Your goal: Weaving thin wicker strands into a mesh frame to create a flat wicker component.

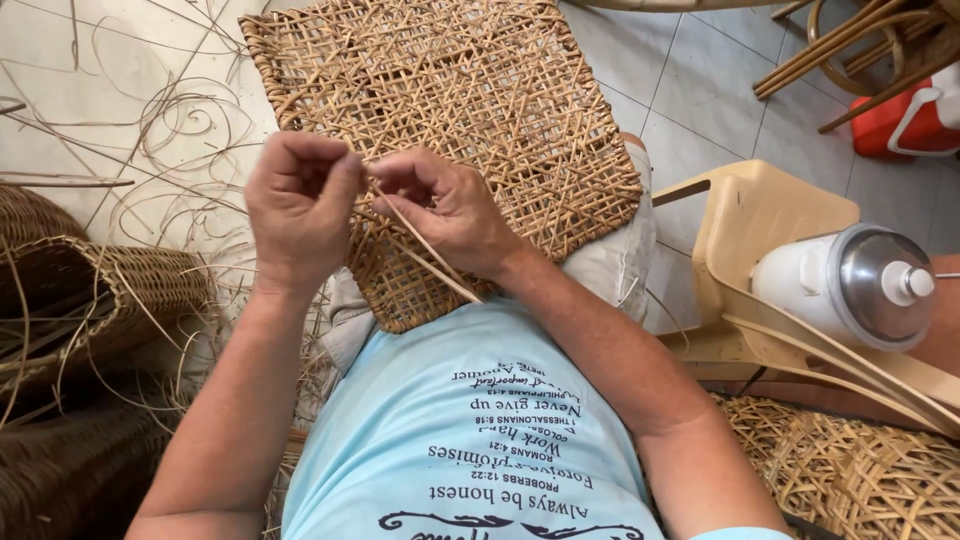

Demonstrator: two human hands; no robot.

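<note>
1. head view: the left hand (300, 205) and right hand (445, 205) meet, both pinched shut on a thin tan cane strip (425, 245) over the square open-weave cane panel (470, 120) resting on the lap. this looks like mid-weave; the strand would want feeding through a gap.
2. around: a brown wicker basket (90, 300) at left, loose cane strands (170, 130) on the floor, a white jug with steel lid (850, 285) on a beige plastic chair (760, 215) at right. nothing blocks the hands.
</note>
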